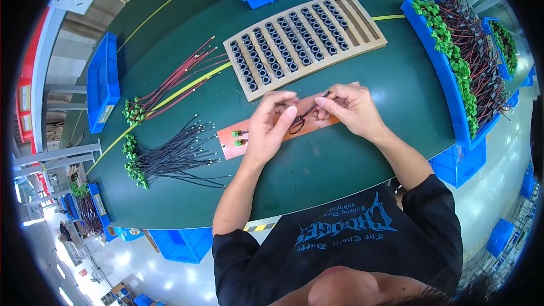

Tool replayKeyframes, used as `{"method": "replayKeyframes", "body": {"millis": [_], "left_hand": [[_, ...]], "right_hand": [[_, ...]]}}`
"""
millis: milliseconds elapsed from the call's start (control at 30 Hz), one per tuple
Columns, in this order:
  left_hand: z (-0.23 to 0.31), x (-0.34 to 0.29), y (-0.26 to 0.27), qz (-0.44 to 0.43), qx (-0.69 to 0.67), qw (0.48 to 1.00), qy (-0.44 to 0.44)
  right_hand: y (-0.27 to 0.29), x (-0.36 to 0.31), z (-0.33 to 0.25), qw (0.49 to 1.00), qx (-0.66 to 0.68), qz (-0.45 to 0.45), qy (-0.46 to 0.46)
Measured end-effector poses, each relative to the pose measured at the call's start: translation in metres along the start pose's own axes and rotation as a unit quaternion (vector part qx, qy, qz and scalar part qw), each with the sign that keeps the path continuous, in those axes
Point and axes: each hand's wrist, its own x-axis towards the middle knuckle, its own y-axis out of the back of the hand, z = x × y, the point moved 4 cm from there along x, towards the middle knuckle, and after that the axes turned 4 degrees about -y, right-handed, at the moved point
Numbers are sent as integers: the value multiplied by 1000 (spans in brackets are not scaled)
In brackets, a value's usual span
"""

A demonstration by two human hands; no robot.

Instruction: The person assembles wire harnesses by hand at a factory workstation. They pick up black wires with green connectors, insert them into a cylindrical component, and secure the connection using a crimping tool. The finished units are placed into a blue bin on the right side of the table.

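A copper-coloured strip board (226, 146) lies on the table under both hands, with two small green connectors (238, 142) at its left end. Over its middle I have a black wire (309, 114), bent into a loop at its lower end. My right hand (354, 110) pinches the upper part of the wire between thumb and fingers. Curled around the loop's left side is my left hand (272, 122), its fingers closed and slightly blurred; they partly hide what they grip. Bundled black wires with green connectors (175, 156) lie left of the board.
Red wires with green connectors (175, 82) lie farther back on the green table (317, 184). Beyond the board stands a wooden rack (272, 82) with rows of black rings. A blue bin (470, 119) full of wired connectors is at right; other blue bins (103, 85) stand around.
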Motion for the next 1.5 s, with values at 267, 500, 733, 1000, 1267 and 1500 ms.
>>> {"method": "replayKeyframes", "body": {"millis": [267,500,733,1000,1267,1500], "left_hand": [[0,-24,19,-60,145,986,-53],[32,-17,-5,-85,337,925,-154],[9,-16,-2,-62,334,929,-149],[11,-12,-4,-58,332,935,-110],[16,-7,-8,-79,350,926,-115],[20,-2,-15,-106,410,893,-152]], "right_hand": [[3,-9,18,999,-19,30,17],[10,-12,8,919,-290,84,252],[11,-11,2,892,-368,86,248],[26,-8,4,895,-371,104,226],[40,-5,9,910,-352,98,197],[46,-5,10,921,-332,80,185]]}}
